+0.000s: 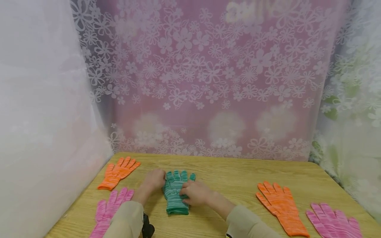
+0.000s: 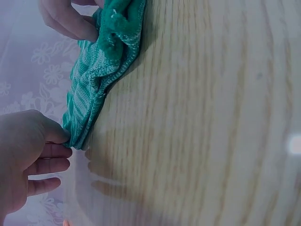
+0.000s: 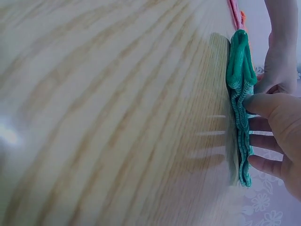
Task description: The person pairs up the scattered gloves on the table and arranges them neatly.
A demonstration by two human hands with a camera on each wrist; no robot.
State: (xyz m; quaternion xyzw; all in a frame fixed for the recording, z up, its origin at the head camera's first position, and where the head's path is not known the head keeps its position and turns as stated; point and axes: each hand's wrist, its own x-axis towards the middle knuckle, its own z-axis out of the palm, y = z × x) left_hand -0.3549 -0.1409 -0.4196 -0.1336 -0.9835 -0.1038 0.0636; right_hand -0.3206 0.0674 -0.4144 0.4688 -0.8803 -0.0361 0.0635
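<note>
A pair of green striped knit gloves (image 1: pixel 174 191) lies stacked flat on the table, fingers pointing away and cuffs toward me. In the right wrist view, the layered cuffs of the green gloves (image 3: pixel 242 61) show edge-on. My left hand (image 1: pixel 154 180) is at their left side; in the left wrist view, the left hand (image 2: pixel 28 155) pinches the edge of the gloves between thumb and forefinger. Across from it, my right hand (image 1: pixel 196 192) holds the right side with bent fingers. In the right wrist view, the right hand's (image 3: pixel 287 127) thumb and fingers touch the gloves.
On the wooden table (image 1: pixel 226 172), an orange glove (image 1: pixel 119 173) and a pink glove (image 1: pixel 108 210) lie to the left. Another orange glove (image 1: pixel 279 208) and pink glove (image 1: pixel 334 221) lie to the right. A flowered curtain (image 1: pixel 208 82) hangs behind the table.
</note>
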